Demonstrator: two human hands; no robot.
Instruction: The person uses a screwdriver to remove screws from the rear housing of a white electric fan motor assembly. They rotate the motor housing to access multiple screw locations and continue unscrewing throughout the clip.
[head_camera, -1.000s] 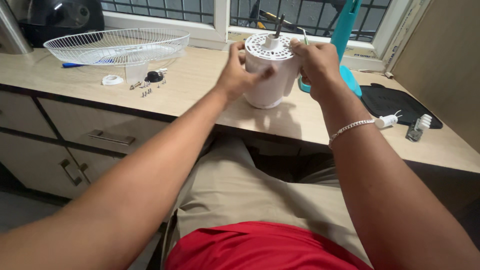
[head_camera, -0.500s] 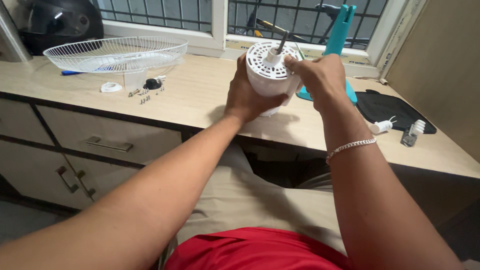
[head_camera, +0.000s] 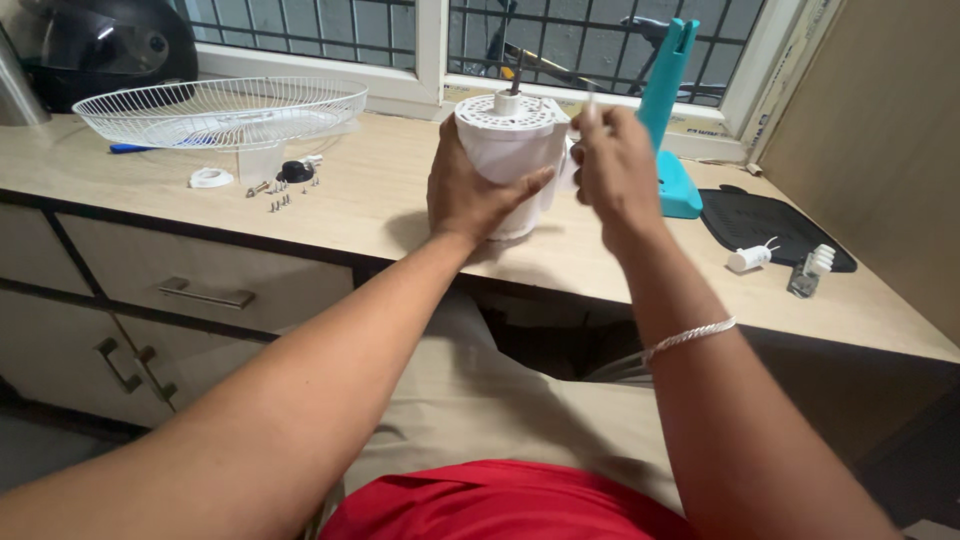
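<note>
A wooden counter (head_camera: 380, 190) ran below a barred window, bearing a white wire fan guard (head_camera: 220, 105), a teal stand (head_camera: 668, 130) and a black mat (head_camera: 770, 222). At its middle stood a white fan motor (head_camera: 510, 150), the left hand (head_camera: 470, 195) wrapped around its side, the right hand (head_camera: 612, 165) pinching a thin tool just beside it; loose screws (head_camera: 280, 200) lay near the guard

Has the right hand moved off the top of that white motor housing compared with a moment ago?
Yes. The right hand has slid off the vented top to the housing's right side, toward the teal stand. The left hand grips the white motor housing.
</note>
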